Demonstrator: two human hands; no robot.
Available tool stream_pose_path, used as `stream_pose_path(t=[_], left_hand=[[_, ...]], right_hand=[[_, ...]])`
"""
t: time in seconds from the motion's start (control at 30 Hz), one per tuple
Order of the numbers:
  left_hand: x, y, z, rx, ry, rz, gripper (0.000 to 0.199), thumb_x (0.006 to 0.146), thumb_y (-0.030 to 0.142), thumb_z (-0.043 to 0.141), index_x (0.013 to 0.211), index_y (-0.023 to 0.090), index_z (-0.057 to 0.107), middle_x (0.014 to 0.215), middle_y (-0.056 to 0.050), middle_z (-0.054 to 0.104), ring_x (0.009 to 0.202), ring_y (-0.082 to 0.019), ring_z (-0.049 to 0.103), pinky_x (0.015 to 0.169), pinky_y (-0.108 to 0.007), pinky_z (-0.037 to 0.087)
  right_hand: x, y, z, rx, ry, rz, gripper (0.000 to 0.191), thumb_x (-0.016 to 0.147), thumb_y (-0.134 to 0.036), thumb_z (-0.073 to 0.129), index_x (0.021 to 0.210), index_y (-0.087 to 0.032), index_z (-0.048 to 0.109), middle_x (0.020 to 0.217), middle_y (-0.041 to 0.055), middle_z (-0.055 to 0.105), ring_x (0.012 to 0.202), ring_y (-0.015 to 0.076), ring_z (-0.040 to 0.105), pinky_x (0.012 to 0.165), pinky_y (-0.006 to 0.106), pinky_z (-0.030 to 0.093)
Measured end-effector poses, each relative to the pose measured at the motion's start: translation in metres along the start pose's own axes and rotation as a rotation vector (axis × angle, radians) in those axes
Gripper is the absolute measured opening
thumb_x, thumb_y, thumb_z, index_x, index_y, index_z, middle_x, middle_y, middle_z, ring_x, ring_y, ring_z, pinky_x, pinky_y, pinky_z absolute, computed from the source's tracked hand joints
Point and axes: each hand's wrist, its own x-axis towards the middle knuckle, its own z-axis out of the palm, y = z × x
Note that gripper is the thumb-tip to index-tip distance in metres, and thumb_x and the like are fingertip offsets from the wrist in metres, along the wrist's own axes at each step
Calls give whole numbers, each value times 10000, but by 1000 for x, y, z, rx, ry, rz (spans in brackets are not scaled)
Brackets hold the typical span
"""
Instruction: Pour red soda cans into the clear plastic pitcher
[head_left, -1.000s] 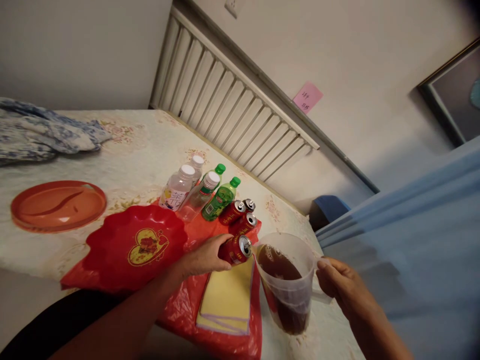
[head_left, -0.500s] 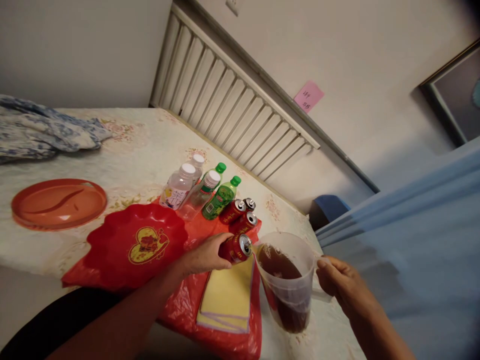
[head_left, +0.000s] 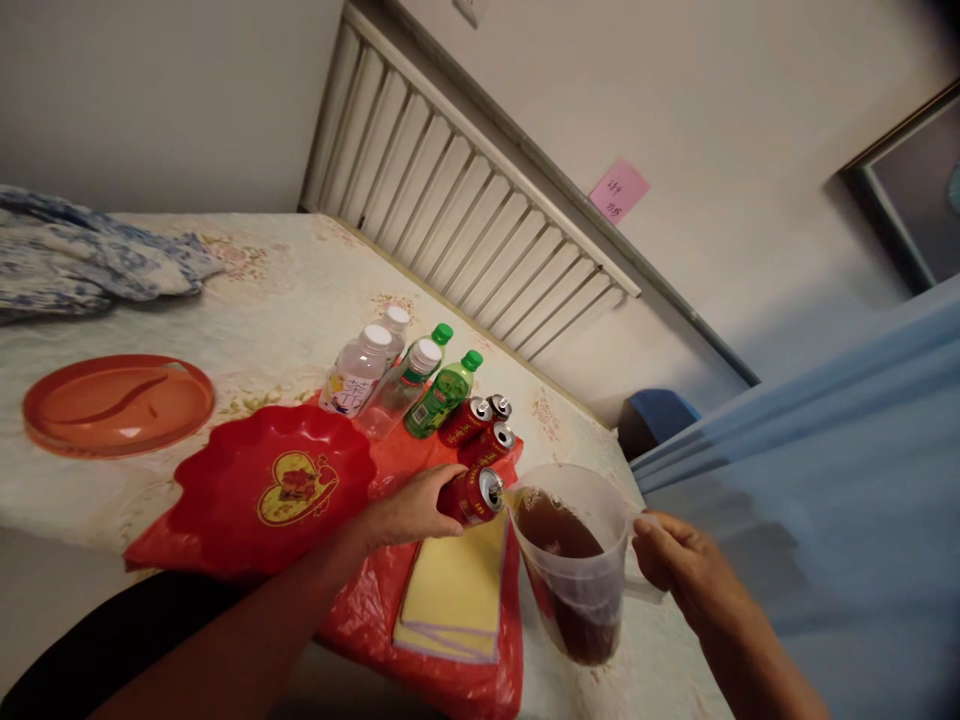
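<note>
My left hand (head_left: 420, 506) is wrapped round a red drink can (head_left: 471, 500), whose silver top with its raised tab faces right. The fingers on the can's far side are hidden. My right hand (head_left: 675, 550) grips the handle of a clear plastic pitcher (head_left: 592, 570), which is tilted left and holds dark brown liquid. Its spout meets the can's top, with a little amber liquid between them. Behind the held can stand several more red cans (head_left: 491, 442). A folded yellow cloth (head_left: 454, 590) lies below the can on red plastic sheeting (head_left: 367, 605).
A red scalloped tray (head_left: 225, 490) lies left of my left forearm, with an orange oval plate (head_left: 120, 405) beyond it. Clear bottles (head_left: 352, 375) and green bottles (head_left: 444, 400) stand behind. A radiator (head_left: 465, 210) runs along the wall; a blue curtain (head_left: 832, 440) hangs at right.
Both hands, the can and the pitcher keep almost the same positions. Slightly more amber liquid shows between the spout and the can's top.
</note>
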Motion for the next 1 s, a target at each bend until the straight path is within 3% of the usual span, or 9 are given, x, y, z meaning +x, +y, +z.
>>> stream_pose_path(t=[1.0], left_hand=[[-1, 5, -1, 62, 11, -25, 712, 584, 200, 742, 1273, 162, 566, 1241, -93, 654, 1104, -282, 614, 923, -331, 482]], right_hand=[[-1, 5, -5, -2, -31, 10, 604, 729, -737, 626, 524, -228, 374, 481, -85, 264, 486, 79, 181, 472, 262, 148]])
